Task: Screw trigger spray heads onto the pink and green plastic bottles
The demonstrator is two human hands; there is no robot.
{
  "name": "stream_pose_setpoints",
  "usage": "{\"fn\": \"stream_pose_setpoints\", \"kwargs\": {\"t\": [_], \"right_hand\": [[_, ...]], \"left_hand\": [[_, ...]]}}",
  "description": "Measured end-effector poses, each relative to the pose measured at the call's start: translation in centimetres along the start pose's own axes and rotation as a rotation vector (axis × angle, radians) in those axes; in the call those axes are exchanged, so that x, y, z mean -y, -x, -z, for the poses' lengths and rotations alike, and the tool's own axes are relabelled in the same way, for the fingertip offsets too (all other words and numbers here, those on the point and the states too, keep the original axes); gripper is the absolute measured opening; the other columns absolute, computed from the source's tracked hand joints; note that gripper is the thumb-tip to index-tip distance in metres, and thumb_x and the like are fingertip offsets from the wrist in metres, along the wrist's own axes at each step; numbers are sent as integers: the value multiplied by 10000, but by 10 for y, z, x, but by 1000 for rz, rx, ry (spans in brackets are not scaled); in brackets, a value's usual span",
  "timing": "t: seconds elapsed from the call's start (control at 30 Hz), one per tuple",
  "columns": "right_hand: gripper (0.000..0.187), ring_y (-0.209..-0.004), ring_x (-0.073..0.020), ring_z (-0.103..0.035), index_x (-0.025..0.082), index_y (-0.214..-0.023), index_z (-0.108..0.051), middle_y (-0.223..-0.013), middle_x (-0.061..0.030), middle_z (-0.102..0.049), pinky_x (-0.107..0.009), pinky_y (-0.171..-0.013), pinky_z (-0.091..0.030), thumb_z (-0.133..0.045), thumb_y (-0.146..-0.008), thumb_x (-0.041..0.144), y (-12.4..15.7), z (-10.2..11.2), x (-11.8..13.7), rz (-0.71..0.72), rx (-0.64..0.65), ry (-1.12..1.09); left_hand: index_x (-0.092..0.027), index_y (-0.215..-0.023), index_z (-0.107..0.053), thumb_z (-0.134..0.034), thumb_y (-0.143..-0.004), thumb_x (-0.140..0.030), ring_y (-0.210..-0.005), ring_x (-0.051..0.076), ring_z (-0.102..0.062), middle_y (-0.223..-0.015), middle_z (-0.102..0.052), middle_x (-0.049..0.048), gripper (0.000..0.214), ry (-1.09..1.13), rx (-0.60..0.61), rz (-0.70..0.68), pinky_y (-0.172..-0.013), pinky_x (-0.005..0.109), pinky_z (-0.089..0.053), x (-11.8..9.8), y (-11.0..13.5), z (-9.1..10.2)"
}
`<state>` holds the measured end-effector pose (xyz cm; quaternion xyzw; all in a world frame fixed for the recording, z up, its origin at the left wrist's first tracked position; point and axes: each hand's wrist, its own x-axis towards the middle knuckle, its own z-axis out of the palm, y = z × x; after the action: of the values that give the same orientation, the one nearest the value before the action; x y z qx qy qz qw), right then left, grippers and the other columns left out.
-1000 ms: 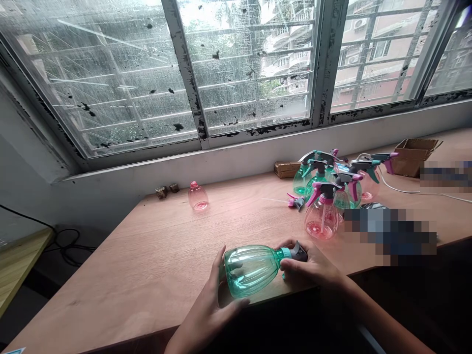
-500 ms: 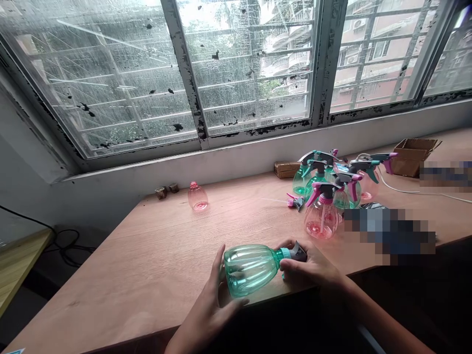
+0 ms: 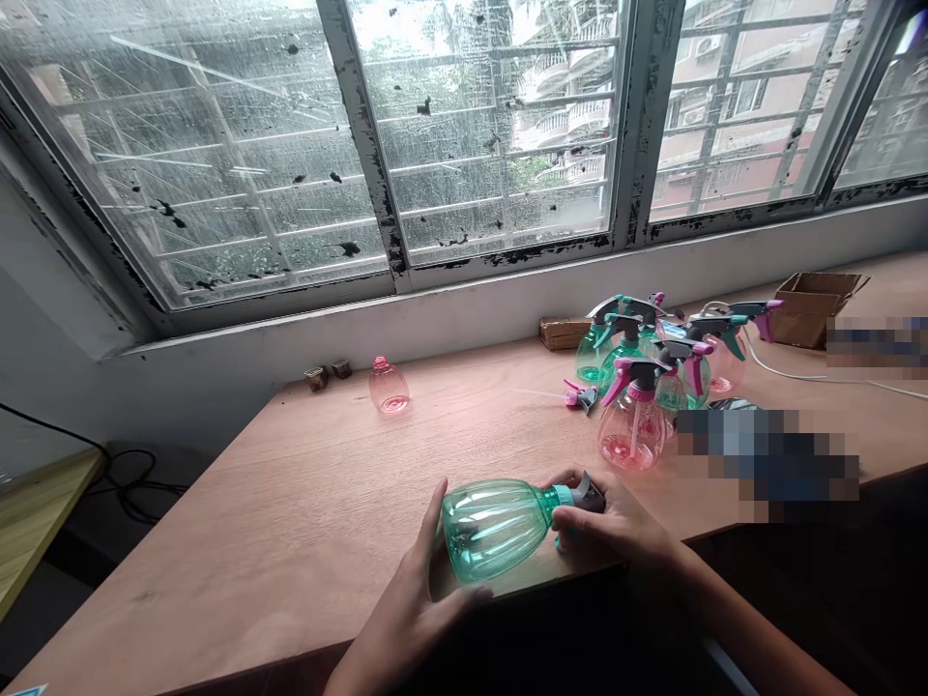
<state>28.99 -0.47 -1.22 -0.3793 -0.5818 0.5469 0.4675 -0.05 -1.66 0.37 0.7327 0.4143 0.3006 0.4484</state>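
A clear green spray bottle [image 3: 497, 532] lies on its side in the air above the table's front edge, its base to the left and its grey-and-teal spray head [image 3: 584, 495] to the right. My left hand [image 3: 417, 585] cups the base, with the thumb below and the fingers along the far side, partly hidden behind the bottle. My right hand [image 3: 616, 522] is closed round the neck and spray head. Beyond stands a pink bottle [image 3: 390, 389] without a head. A loose pink-and-grey spray head [image 3: 581, 398] with a thin tube lies on the table.
Several green and pink spray bottles stand grouped at the right, a pink one [image 3: 632, 435] in front. Two small brown blocks [image 3: 316, 379], a cardboard piece [image 3: 562, 334] and an open carton [image 3: 812, 309] are along the back. A white cable [image 3: 804, 377] and blurred items lie at right.
Almost nothing differs. The green bottle and my right hand have shifted very slightly to the right, and both hands keep their places on the bottle.
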Motion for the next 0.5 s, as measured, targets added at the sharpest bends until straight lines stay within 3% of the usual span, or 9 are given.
{"fn": "stream_pose_setpoints", "kwargs": {"t": [0.13,0.33,0.5], "right_hand": [[437,-622,-200,-715,168,-1008,-648,-729,-14,-712,-313,-632,-585,-809,-762,492,-1,0,0,-11,-1,-20],[436,-619,-201,-710,170,-993,-651,-728,-14,-711,-319,-634,-588,-807,-759,504,-1,0,0,-4,-3,-19],[410,-615,-187,-705,165,-987,-639,-722,-11,-712,-305,-634,-583,-807,-774,473,0,0,0,6,0,-42]], "left_hand": [[-447,-1557,-7,-742,-854,-263,-1451,285,-380,-1607,-365,21,1033,0,15,-8,-1213,491,-272,2,0,0],[-405,-1573,-13,-637,-933,-396,-1527,298,-187,-1682,-157,13,894,1,22,-31,-1247,513,-148,14,3,3],[-355,-1577,-142,-659,-920,-393,-1526,305,-191,-1670,-207,42,837,-47,19,-26,-1250,502,-158,10,3,3]]}}
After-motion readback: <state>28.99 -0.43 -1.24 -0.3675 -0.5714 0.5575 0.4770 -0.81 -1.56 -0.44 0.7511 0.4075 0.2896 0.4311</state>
